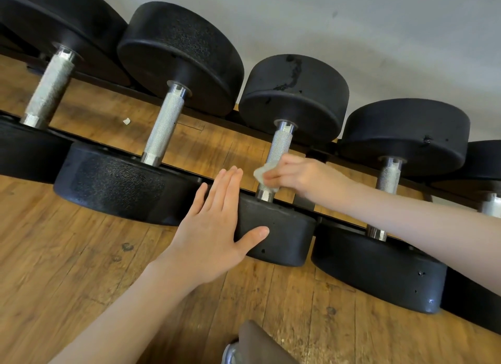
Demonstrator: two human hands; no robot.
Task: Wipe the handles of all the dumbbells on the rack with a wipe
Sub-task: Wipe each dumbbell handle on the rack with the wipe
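Note:
Several black dumbbells with knurled steel handles lie side by side on a low black rack (189, 171). My right hand (301, 175) is wrapped around the lower part of the middle dumbbell's handle (280, 144), pressing a small white wipe (261, 172) against it. My left hand (217, 220) lies flat, fingers together and thumb spread, against the near black head (282, 236) of that same dumbbell. The handles to the left (162, 128) (48, 90) and right (389, 174) are untouched by either hand.
Worn wooden floor (81, 269) runs under and in front of the rack. A pale wall (352, 25) stands behind the dumbbells. A scrap of white paper (126, 121) lies on the floor between two handles. My knee and a shoe tip (244, 347) show at the bottom.

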